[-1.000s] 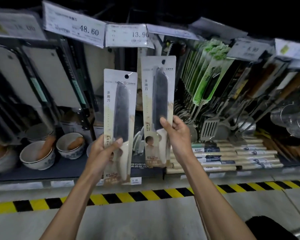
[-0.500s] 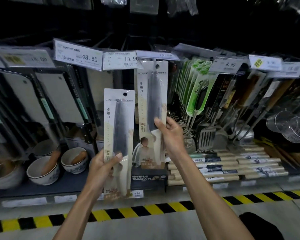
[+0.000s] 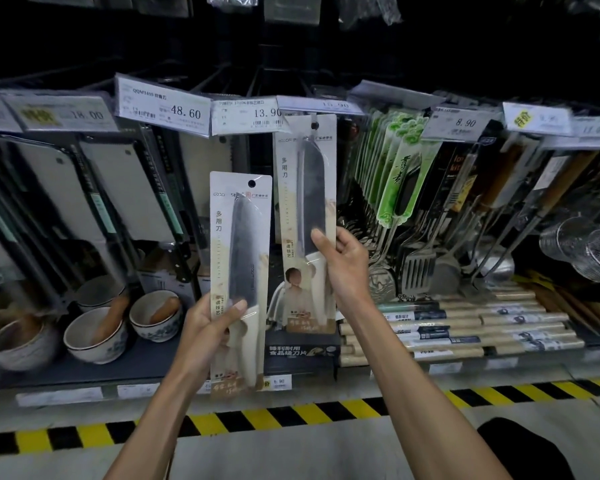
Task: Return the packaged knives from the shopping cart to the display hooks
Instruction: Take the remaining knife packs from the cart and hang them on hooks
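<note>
Each of my hands holds one packaged knife: a dark blade with a cream handle on a pale card. My left hand (image 3: pixel 212 329) grips the lower part of the nearer packaged knife (image 3: pixel 240 258), held upright in front of the shelf. My right hand (image 3: pixel 343 268) grips the second packaged knife (image 3: pixel 305 202) by its right edge, raised so that its top hole sits just under the price tags, at the display hook (image 3: pixel 314 116). Whether the hook passes through the hole I cannot tell.
Price tags (image 3: pixel 163 107) line the hook rail. Boxed cleavers (image 3: pixel 118 192) hang at left, green-carded tools (image 3: pixel 399 181) and metal spatulas (image 3: pixel 418 271) at right. Mortar bowls (image 3: pixel 94 336) and rolling pins (image 3: pixel 465 327) lie on the shelf. A yellow-black striped edge (image 3: pixel 291 415) runs below.
My right hand has lifted its packaged knife up to the rail under the price tags. The left hand's knife stayed lower, and my view tilted upward.
</note>
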